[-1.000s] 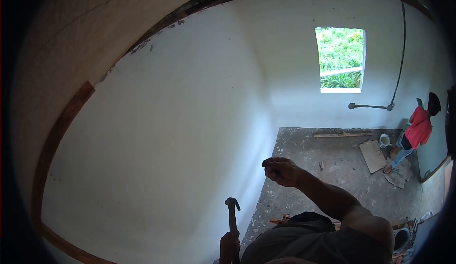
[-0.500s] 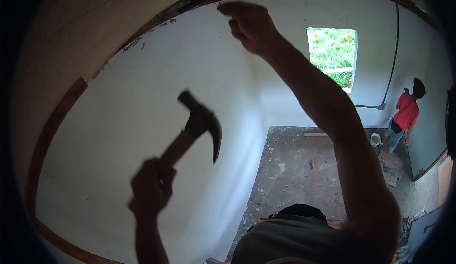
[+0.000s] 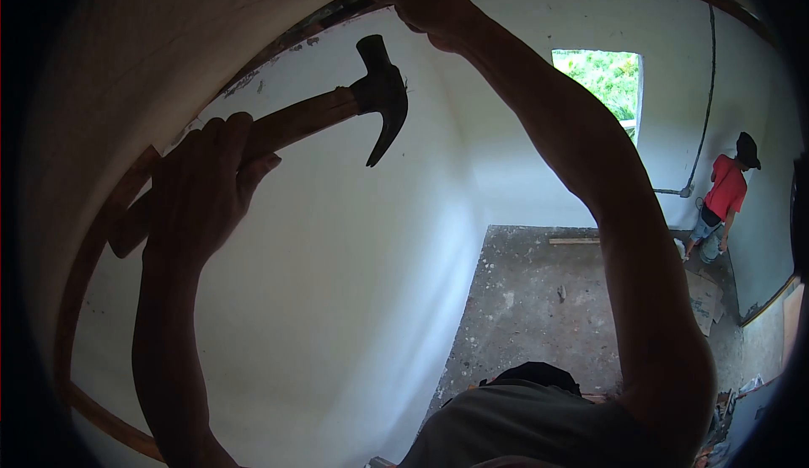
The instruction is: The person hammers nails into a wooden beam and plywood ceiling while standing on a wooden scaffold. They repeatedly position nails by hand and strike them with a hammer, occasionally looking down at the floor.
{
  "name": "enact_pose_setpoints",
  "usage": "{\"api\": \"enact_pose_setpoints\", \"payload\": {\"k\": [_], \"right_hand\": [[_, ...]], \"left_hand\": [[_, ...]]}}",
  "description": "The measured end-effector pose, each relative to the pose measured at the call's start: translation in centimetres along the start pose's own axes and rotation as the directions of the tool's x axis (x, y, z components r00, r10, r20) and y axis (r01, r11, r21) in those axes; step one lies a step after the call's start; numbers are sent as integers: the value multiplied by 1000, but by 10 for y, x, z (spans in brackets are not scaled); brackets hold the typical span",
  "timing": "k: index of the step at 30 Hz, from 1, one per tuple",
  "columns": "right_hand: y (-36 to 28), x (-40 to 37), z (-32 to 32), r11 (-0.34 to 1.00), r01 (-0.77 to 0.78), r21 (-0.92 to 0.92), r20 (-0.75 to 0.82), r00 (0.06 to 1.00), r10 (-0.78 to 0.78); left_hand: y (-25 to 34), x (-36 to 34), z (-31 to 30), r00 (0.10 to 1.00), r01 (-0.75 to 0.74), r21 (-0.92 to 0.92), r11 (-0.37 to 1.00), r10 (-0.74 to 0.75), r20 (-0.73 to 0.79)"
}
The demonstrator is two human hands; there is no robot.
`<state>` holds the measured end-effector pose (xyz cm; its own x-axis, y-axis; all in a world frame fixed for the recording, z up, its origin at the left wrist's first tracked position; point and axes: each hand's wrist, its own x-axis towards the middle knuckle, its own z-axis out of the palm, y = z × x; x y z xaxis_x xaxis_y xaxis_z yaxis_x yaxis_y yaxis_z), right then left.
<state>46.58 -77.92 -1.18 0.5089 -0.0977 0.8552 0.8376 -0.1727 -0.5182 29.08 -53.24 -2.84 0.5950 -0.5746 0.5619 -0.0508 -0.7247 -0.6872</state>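
Note:
My left hand (image 3: 198, 186) is closed around the wooden handle of a claw hammer (image 3: 383, 89), raised at the left in front of the white wall. The hammer's dark head points up and its curved claw hangs down. At the top, my right hand (image 3: 425, 5) reaches to the dark wooden beam (image 3: 341, 15) where wall and ceiling panel meet. Its fingers are pinched together in shadow against the beam, and what they hold is too dark to make out.
The pale ceiling panel (image 3: 211, 38) is close overhead. Far below, a person in a red shirt (image 3: 726, 188) stands by the right wall near cardboard (image 3: 704, 299) on the concrete floor (image 3: 539, 299). A window opening (image 3: 602, 85) is in the far wall.
My right hand has moved up against the beam. My left hand has lifted the hammer up, nearer the beam, and its handle lies flatter. The person below has bent slightly.

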Motion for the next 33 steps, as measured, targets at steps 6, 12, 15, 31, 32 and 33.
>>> {"api": "enact_pose_setpoints", "payload": {"k": [6,12,15,31,32,33], "right_hand": [[-4,7,-12,993,-88,74,164,984,75],[26,28,-9,860,-273,431,294,944,152],[17,29,-17,907,-280,315,304,935,183],[-22,15,-46,916,-286,280,204,951,235],[16,37,-36,883,-267,386,183,960,210],[37,47,-30,838,-245,488,161,969,190]], "left_hand": [[-1,13,-2,999,5,93,996,-10,49],[-4,24,-7,1000,16,105,994,-18,17],[-4,35,-9,1000,22,113,993,-24,14],[12,47,-30,989,-21,169,985,-4,147],[10,50,-29,991,4,128,992,-21,131],[5,54,-27,992,29,86,996,-39,119]]}}
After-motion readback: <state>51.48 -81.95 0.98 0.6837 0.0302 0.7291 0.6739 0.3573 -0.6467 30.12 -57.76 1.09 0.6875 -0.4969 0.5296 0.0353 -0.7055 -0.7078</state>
